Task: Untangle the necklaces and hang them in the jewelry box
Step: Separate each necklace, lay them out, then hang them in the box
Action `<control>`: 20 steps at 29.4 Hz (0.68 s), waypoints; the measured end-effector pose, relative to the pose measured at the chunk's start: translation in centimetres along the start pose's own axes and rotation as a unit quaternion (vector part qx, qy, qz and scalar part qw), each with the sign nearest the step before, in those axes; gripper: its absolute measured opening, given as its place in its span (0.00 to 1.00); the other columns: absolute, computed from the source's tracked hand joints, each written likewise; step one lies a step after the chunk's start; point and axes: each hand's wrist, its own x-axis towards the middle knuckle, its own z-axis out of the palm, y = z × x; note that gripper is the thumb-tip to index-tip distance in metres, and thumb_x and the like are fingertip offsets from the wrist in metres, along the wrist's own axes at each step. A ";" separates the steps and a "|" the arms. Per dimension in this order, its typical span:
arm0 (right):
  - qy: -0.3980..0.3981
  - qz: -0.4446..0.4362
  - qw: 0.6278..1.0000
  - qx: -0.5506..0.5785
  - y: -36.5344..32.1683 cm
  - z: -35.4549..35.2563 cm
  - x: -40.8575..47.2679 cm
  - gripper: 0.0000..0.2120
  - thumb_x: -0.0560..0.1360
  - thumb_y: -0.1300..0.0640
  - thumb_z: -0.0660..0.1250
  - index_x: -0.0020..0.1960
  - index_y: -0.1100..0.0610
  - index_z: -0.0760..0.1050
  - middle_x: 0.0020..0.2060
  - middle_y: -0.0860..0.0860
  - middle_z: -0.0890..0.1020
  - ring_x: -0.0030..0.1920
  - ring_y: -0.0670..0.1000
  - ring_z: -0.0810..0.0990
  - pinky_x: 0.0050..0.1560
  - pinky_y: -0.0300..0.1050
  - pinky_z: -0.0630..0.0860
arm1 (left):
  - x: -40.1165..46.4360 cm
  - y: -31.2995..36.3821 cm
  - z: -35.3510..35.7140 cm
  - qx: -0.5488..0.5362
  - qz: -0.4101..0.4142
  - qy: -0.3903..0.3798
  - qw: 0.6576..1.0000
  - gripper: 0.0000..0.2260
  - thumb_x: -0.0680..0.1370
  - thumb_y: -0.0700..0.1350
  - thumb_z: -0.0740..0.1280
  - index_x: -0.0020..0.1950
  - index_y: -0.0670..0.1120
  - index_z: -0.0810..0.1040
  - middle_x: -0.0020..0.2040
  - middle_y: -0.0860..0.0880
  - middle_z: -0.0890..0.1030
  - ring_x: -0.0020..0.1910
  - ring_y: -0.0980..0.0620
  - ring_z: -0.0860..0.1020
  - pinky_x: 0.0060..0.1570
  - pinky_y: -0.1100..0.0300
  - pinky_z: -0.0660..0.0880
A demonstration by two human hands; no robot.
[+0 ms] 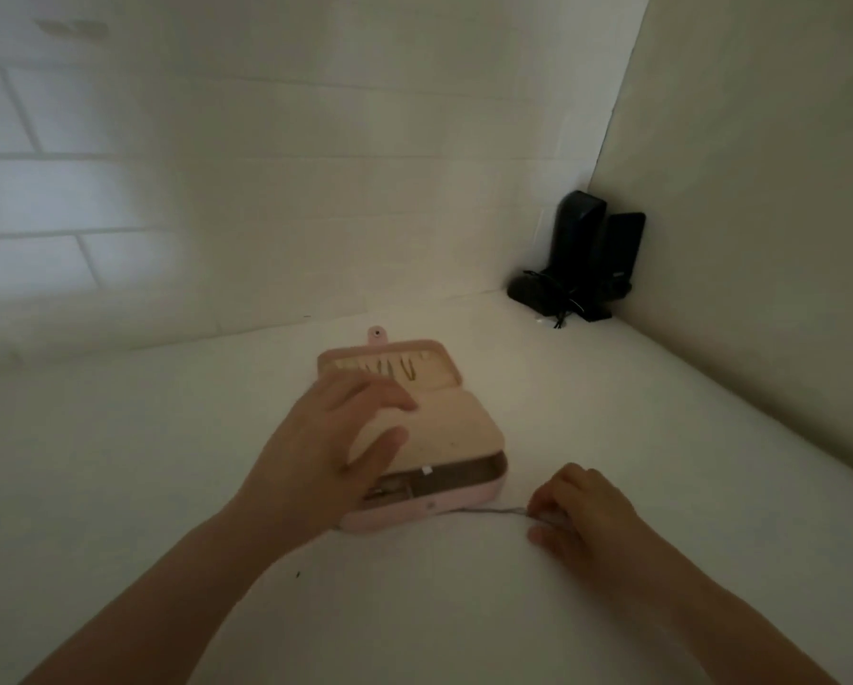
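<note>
- Right hand: nearest item, low on the right of the white surface; fingers curled, pinching one end of the necklace; a thin grey chain.
- Necklace: lies on the surface, long axis running left from the pinch toward the near edge of the box; its far-left end passes out of sight by the box.
- Left hand: left of the chain, fingers fairly straight and spread, resting over the box's cream inner flap; holds nothing.
- Jewelry box: pink, open, just beyond the chain; the raised lid at the far side seems to carry chains already hung; the right hand is nearer the loose chain, so the hooks lie far and left of that grip.
- Black speakers: far right corner, against the tiled wall.
</note>
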 end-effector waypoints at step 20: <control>-0.036 0.077 0.799 0.595 -4.6 -1.0 -7.9 0.08 0.79 0.58 0.58 0.43 0.61 0.68 0.31 0.52 0.82 0.38 0.50 0.81 0.44 0.41 0.75 | -7.1 7.5 4.4 -0.171 -0.075 -0.235 0.954 0.08 0.78 0.48 0.60 0.43 0.52 0.77 0.41 0.56 0.79 0.43 0.61 0.75 0.47 0.67 0.69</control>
